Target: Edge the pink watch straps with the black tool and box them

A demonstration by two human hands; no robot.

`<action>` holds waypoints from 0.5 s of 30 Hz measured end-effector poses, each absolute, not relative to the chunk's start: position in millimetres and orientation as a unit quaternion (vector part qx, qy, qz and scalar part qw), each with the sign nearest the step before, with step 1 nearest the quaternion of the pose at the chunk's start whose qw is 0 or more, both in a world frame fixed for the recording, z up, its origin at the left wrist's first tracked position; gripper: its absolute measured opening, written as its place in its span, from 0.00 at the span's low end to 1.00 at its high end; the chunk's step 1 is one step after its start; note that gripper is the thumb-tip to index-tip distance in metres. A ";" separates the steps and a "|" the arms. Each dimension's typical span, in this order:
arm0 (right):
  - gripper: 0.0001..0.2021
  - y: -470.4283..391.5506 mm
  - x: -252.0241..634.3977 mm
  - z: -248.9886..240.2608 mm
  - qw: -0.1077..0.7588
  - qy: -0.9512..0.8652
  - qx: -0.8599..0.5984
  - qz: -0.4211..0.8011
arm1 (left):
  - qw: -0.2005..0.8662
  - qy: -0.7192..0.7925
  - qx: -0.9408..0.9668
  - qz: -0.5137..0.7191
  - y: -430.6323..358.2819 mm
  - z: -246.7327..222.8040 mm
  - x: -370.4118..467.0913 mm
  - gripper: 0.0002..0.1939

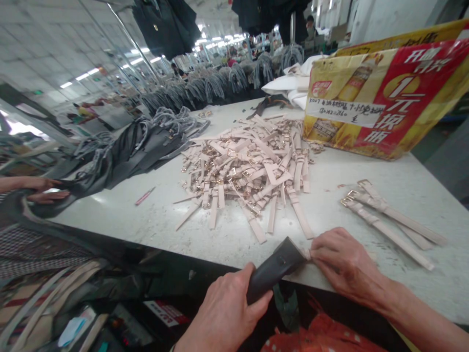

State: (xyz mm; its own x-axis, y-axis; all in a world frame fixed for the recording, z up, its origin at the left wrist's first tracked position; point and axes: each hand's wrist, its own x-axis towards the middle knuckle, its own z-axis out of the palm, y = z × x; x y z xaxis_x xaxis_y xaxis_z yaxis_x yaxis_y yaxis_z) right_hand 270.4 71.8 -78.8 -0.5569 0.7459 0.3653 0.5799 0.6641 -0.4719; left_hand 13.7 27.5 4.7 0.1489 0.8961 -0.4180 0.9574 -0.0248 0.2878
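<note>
In my left hand (230, 305) is a thick black object (275, 269) with a smooth rounded body and a squared far end; its exact kind is unclear. The thumb and fingers wrap its near end. My right hand (346, 261) is closed at the far end of it, pinching a small pale piece (306, 253), mostly hidden by the fingers. Beyond both hands lies a heap of pale pink buckle straps (249, 166) with gold buckles. Several more buckle straps (388, 220) lie to the right of my right hand.
A yellow and red carton (381, 98) stands at the back right of the white table (161, 220). Black bag pieces (132, 146) with grey handles lie at left, near a red cutter-like tool (145, 196). A co-worker's hand (44, 189) holds black material. Dark bags (164, 27) hang above.
</note>
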 end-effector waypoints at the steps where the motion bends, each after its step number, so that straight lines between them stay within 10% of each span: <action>1: 0.09 71.3 269.7 -78.7 0.279 -0.866 -0.387 0.149 | 0.254 0.650 0.714 -0.059 27.6 4.7 13.8 0.12; 15: 0.09 89.3 261.4 -73.7 0.219 -0.827 -0.440 0.272 | 0.240 0.658 0.711 -0.065 27.2 3.1 7.6 0.14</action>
State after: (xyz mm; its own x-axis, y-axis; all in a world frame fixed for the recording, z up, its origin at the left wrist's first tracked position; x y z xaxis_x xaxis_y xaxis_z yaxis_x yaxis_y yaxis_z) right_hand 261.4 89.3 -73.7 -0.5177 0.8467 0.1229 0.6080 0.4651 -0.6434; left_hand 7.6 27.2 3.1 0.1259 0.9043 -0.4079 0.9666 -0.0194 0.2554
